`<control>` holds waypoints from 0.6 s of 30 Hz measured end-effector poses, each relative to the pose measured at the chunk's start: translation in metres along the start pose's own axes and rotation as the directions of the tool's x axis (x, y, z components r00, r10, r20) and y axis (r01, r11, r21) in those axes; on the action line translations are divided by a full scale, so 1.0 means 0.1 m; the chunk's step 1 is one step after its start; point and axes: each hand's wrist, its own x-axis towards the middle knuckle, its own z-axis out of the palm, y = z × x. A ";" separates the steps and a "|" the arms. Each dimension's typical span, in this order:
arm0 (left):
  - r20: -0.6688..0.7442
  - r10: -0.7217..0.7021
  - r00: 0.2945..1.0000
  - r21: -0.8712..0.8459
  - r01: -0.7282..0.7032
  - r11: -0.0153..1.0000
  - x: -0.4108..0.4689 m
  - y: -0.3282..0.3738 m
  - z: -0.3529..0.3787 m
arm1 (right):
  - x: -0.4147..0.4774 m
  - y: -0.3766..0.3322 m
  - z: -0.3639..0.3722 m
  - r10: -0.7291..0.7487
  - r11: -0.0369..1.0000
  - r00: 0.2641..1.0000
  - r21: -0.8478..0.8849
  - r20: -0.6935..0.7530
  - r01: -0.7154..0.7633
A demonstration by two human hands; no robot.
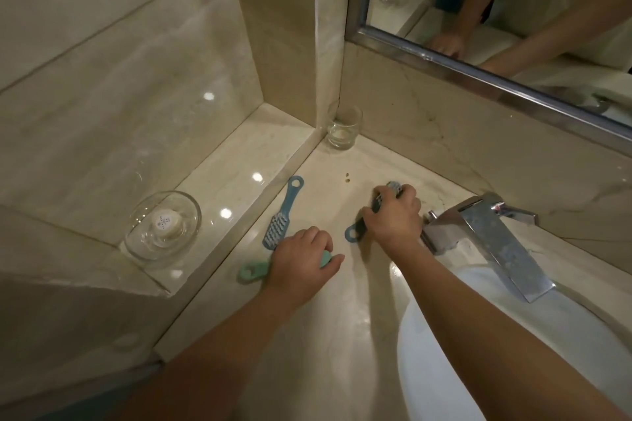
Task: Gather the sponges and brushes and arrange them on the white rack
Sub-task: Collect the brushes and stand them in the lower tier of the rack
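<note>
View from above a pale marble bathroom counter (325, 335), looking down at a person's two bare forearms reaching forward into a corner.

The left hand (301, 261) lies over a mint-green brush (252, 272) that is flat on the counter. Its fingers are curled down around the brush's head, and the handle with its hanging loop sticks out to the left of the hand.

The right hand (393, 219) is further in, just beside the tap (496, 243). It is closed in a fist around a dark blue brush (353, 233) — the looped handle end pokes out below the hand and the bristle head shows above the knuckles.

A third, light blue brush (282, 215) lies loose on the counter, bristles up, between the left hand and a raised marble ledge (239, 161). Its head is just beside the left hand's knuckles and its ringed handle points away, toward the corner.

On the ledge to the left sits a clear glass bowl (136, 236) holding a small round white item. A glass tumbler (343, 126) stands upright in the far corner. A white basin (420, 379) curves under the right forearm, and a metal-framed mirror (444, 68) at upper right reflects the person's arms.
</note>
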 end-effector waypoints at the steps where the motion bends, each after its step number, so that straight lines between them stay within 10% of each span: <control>1: -0.015 0.011 1.000 0.001 -0.011 1.000 -0.01 0.00 0.01 | -0.01 0.00 0.02 -0.013 1.000 1.000 -0.006 -0.015 0.013; 13: 0.075 0.030 0.997 0.024 -0.032 0.999 -0.06 0.05 0.01 | -0.30 0.01 0.03 0.008 0.956 0.998 0.293 0.060 -0.025; 18: 0.066 -0.066 0.996 -0.310 0.083 0.947 -0.22 0.10 -0.09 | -0.61 0.09 0.02 -0.098 0.867 0.994 0.495 0.054 0.058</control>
